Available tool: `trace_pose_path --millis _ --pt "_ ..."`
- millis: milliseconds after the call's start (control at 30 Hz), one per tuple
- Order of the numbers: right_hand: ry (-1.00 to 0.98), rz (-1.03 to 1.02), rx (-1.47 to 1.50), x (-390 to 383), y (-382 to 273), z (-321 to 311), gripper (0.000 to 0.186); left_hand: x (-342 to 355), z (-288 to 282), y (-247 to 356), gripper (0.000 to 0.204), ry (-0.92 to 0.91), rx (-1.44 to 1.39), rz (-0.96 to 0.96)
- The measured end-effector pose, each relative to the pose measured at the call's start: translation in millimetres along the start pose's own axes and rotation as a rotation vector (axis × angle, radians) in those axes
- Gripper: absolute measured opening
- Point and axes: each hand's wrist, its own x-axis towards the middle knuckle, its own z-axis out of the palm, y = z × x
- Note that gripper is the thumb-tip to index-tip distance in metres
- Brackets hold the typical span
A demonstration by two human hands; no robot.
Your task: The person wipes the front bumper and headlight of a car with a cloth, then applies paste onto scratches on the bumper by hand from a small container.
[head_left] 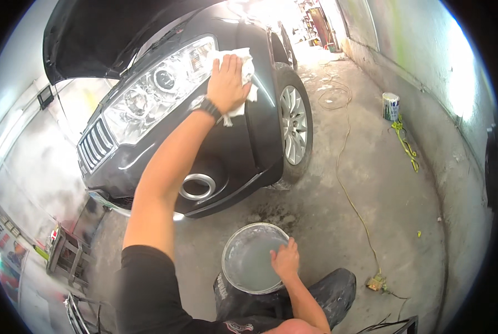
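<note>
My left hand (226, 86) presses a crumpled white cloth (241, 58) against the dark grey front of a car (243, 128), just beside the outer end of its clear headlight (162, 80). The fingers lie stretched over the cloth, and its edges stick out around them. Low in front of me, between my legs, a round bucket (226, 266) holds cloudy greyish water. On its right side my right hand (286, 260) grips the rim, with the thumb on the inner side.
The car's hood (93, 39) is raised, and a silver wheel (294, 125) stands right of the bumper. A yellowish cord (346, 183) runs along the floor to a small outlet box (377, 283). A paint can (391, 106) and green straps (407, 147) sit by the right wall.
</note>
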Motion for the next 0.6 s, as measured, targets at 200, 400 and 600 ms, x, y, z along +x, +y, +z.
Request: trace_pose_path --millis 200,400,600 --pt "0.101 -0.042 0.010 -1.2 -2.5 -3.0 0.041 13.2 17.0 -1.6 0.081 0.002 -0.047 -0.066" --pt "0.064 -0.019 -0.019 -1.2 1.4 -2.4 0.042 -51.0 -44.5 -50.5 0.081 -0.030 -0.106 -0.071" --pt "0.075 -0.009 -0.034 -1.7 0.3 -0.1 0.044 -163.6 -76.5 -129.8 0.088 -0.073 -0.453 -0.460"
